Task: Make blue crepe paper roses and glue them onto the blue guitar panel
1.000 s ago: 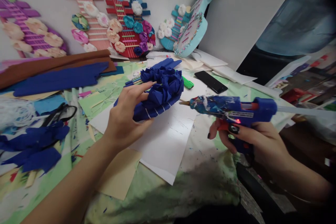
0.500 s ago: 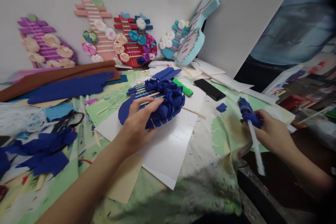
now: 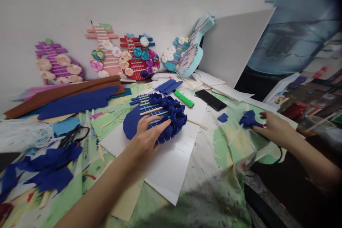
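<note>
From where I'm standing, the small blue guitar is lying on a sheet of white paper in the middle of the table, and the person's left hand is resting over its near side. The fingers are spreading loosely across the top, beside the flowers; the thumb is mostly hiding, so I'm not able to tell whether the hand is clasping the edge or only steadying it.

Off to the right, the right hand is reaching out low, curving around the back of the blue glue gun. Things are blurring there, and whether the fingers are gripping it or lying loose, I cannot tell.

Much of the guitar is looking done, I'm judging: coloured sticks are running across the white strings, and dark blue paper flowers are crowding along its right side. The left side of the body is showing plain blue, with no flowers on it; if both sides are meant to match, that part is remaining.

Beyond the guitar, a green marker and a black phone are lying near, while decorated guitars, including a red guitar, are leaning against the wall.
</note>
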The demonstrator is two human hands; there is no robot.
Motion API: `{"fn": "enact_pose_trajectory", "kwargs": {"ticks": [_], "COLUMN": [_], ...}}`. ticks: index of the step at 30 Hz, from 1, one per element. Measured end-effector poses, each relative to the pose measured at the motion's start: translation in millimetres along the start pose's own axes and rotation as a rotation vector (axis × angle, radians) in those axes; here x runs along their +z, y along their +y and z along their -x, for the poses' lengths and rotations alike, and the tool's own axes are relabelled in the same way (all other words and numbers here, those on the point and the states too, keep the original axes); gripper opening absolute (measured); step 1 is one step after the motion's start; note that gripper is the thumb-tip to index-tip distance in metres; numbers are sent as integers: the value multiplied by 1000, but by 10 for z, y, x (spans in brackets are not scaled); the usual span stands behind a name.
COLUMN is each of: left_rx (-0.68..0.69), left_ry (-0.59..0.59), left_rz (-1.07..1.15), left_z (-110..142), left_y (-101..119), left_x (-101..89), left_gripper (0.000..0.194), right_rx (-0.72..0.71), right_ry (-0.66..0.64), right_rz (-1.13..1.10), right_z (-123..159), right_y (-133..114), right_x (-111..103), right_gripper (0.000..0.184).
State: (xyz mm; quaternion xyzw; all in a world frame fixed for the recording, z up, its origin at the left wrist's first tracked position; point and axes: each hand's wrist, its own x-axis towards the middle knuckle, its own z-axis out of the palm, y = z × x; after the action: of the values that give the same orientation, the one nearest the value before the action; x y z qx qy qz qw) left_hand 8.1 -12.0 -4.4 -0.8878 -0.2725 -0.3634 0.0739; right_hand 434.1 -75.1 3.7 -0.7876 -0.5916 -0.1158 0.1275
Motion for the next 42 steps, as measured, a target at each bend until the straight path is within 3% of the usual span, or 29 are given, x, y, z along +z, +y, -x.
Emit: {"fn": "enact_pose_trajectory", "kwargs": {"ticks": [3,8,13,19,24,26,30,33,38,42], "left_rx": [-10,-9,1,86,7,-53,-162,-240,-455,-662], "left_ry": [-23,-39,-32,-9,31,12,-34,-55,-10,20], "left_rz": [-4,-10,-16,-17,-11,4,85,166,244,326], "left_z": [8,10,5,-18,-26,-17,-9,-23,-52,-64], "left_y": [9,8,32,18,-17,-32,-44,-36,-13,-15], "left_x": [-3,-10,-42,-77,-93,-98,-124,-175,-267,-267], "left_gripper": [67,68,66,73,81,91,99,77,20,13], "right_rx": [-38,-260,-427,-387,40,146,188,245,189,199], "right_ry": [46,48,16,-387,-961,-1080,-1046,-1014,-913,-734], "right_rz": [57,-423,-670,-896,-1364,-1601,-1859,-1905,-1996,-2027], "right_z": [20,194,302,329,311,303,288,277,235,154], "right_y": [-278,-893,-1326,-1707,-1974,-2081,-2249,-2318,-2376,-2446], "right_x": [-210,-538,-615,-426,-145,-80,-20,6,131,278], "right_gripper": [47,36,19,11,23,26,23,27,38,40]}}
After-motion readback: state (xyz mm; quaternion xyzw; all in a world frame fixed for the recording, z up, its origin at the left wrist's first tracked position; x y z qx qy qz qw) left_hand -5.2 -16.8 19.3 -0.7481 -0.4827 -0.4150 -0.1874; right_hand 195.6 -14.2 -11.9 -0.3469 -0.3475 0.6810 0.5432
